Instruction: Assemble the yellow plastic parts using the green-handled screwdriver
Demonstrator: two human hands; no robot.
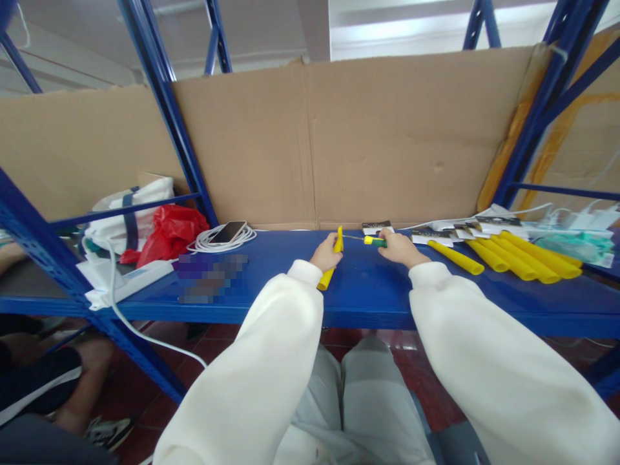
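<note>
My left hand (326, 252) is closed around a yellow tube (327, 279) above the middle of the blue shelf. The tube stands tilted, with its lower end toward me and its narrow top showing above my fingers. My right hand (400, 247) grips a screwdriver (375, 241) with a yellow and green handle. Its thin metal shaft points left toward the tube in my left hand. Whether the tip touches the tube is too small to tell. Right of my right hand, a single yellow tube (456, 258) lies on the shelf, with several more yellow tubes (526, 258) beside it.
Black-and-white cards (465, 231) lie at the back right, near a green plastic bag (574, 245). Left are a phone (229, 232) on a coiled white cable (201, 244), a red bag (169, 229) and a power strip (130, 279). Cardboard (387, 142) walls the back. Someone's leg (84, 381) shows lower left.
</note>
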